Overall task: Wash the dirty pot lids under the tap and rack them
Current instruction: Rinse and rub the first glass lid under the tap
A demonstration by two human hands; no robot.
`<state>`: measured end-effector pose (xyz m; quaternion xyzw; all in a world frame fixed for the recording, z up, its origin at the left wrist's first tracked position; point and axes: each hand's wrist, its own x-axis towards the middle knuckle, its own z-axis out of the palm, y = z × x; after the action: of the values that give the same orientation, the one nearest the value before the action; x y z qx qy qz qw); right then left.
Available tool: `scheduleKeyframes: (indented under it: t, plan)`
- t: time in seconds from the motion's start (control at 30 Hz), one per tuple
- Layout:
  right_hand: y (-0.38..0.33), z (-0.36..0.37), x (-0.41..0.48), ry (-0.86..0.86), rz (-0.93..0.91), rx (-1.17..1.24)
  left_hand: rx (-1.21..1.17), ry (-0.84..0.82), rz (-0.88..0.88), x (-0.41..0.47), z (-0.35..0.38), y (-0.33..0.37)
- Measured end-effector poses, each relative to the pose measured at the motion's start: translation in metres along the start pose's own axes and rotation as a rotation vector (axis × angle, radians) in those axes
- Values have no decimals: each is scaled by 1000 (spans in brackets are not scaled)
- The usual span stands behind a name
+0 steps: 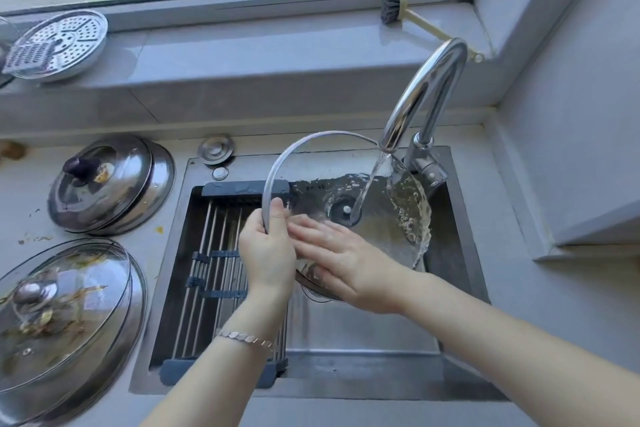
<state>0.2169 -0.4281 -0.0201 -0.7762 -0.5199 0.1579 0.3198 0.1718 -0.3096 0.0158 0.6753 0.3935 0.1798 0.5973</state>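
A glass pot lid [311, 163] with a metal rim is held tilted over the sink [460, 253]. Water runs from the chrome tap [426, 97] onto its right part and spills off its lower edge. My left hand [266, 250] grips the lid's left rim. My right hand [343, 263] lies flat with fingers spread against the glass. On the counter at the left lie stacked steel lids [104, 184] with a dark knob, and below them dirty glass lids [65, 315] smeared with food.
A roll-up drying rack [211, 281] covers the sink's left part. A perforated steamer plate [65, 42] and a dish brush [408, 15] lie on the window sill. A sink plug [216, 148] rests behind the sink. A wall corner stands at the right.
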Motion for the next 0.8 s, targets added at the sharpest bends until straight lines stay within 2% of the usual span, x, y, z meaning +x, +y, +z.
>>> scheduleKeyframes:
  t: [0.13,0.23,0.3,0.37,0.5,0.63,0.7,0.8]
  plan:
    - [22,17,-55,-84,114,-32,256,-66,151,24,-17,25]
    - [44,26,-74,-128,316,-183,668,-127,381,36,-17,44]
    - [49,29,-78,-185,452,-187,957,-186,497,32,-8,55]
    - [51,30,-75,-222,535,-178,1116,-248,566,22,4,61]
    - [48,31,-63,-168,629,-215,1171,-297,555,14,18,61]
    - [41,27,-62,-13,728,-181,1171,-243,524,20,9,52]
    - [31,25,-57,40,746,-25,1071,-204,468,26,-2,44]
    - [8,31,-37,-10,709,211,750,-178,273,28,-13,32]
